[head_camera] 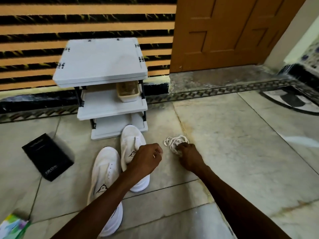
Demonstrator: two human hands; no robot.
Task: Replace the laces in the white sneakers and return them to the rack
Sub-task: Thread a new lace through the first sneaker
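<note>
— How many shoes, and where?

— Two white sneakers [105,171] lie side by side on the floor [241,152], just before the rack [101,61]. The forearm hides the nearer one's heel.

— The laces?

— One tangled heap of laces [174,140], right of the shoes; strands uncountable. The right hand [189,156] grips its near edge.

— The other hand?

— The left hand [148,157] is curled over the farther shoe. A white sliver shows at its fingers; I can't tell what.

— Else?

— Three rack tiers, one half-hidden tub [128,92], one black box [47,156], one packet [13,227] cut off.
</note>
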